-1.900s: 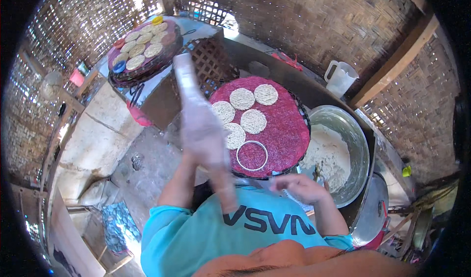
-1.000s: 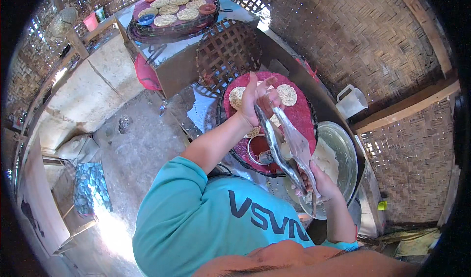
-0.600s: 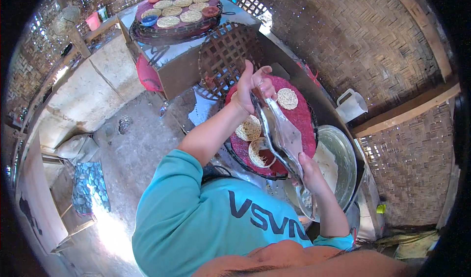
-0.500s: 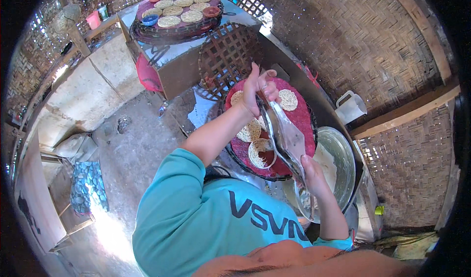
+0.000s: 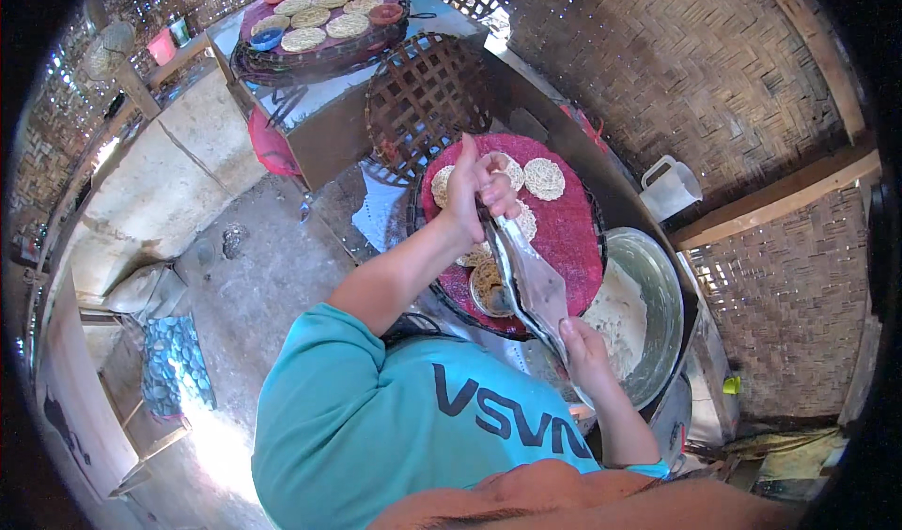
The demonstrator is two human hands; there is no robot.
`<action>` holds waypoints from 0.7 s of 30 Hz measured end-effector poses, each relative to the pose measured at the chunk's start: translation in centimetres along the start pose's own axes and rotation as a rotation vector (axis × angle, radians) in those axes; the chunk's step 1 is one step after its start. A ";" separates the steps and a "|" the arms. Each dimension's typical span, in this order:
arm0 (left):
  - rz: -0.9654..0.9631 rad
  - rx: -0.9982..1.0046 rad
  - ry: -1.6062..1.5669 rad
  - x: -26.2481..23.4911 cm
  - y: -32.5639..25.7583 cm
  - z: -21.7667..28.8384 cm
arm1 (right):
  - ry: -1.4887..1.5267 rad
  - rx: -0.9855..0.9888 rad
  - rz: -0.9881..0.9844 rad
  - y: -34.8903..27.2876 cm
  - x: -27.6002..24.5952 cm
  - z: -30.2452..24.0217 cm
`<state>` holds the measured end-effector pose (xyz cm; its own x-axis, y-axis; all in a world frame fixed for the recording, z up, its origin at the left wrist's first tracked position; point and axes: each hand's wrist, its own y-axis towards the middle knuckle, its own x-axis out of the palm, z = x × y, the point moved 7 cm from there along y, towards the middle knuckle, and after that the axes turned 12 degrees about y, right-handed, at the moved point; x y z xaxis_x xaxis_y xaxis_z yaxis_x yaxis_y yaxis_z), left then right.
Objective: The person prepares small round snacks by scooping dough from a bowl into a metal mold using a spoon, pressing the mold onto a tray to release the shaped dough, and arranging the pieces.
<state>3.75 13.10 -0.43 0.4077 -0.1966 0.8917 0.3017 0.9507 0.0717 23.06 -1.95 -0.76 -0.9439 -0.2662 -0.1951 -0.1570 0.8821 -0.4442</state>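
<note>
My left hand (image 5: 477,192) is closed round the far end of a long, hinged-looking press (image 5: 540,281), its thumb pointing up. Closed on the near end is my right hand (image 5: 584,350). The press has two grey, diamond-shaped halves lying close together, and it slants over a round tray (image 5: 575,248) covered in pink-red cloth. Beneath its left edge sits a small round mould (image 5: 489,288) holding pale strands; the press partly hides it. Several flat rounds of pale noodle-like strands (image 5: 544,179) lie on the cloth, some behind my left hand and forearm.
A large metal basin (image 5: 662,290) of pale dough or flour stands right of the tray. Behind the tray leans an openwork basket (image 5: 423,107). Another tray (image 5: 324,55) of strand rounds and small coloured bowls rests on the far table. A white jug (image 5: 671,188) is by the woven wall.
The press has shifted slightly left and tilts differently, with both hands still on it. The small mould, more visible before, is now more covered by the press. The whole view has shifted slightly.
</note>
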 end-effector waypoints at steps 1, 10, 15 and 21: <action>-0.039 0.033 0.003 0.3 0.2 0.6 | 0.006 -0.016 0.022 0.1 0.2 -0.1; -0.071 -0.007 -0.022 1.7 0.6 -1.2 | -0.116 -0.080 0.090 -1.2 -1.1 -0.6; -0.434 -0.082 -0.098 3.6 -0.2 -0.9 | 0.314 -0.089 -0.020 -1.8 -1.5 -1.3; -0.345 0.382 1.567 5.2 -3.8 -3.2 | 0.405 -0.338 0.040 0.4 -0.4 -4.1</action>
<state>7.45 7.69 2.49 0.8615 -0.2083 -0.4631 0.4375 0.7673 0.4689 22.21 0.16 2.74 -0.9772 -0.1175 0.1768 -0.1404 0.9824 -0.1231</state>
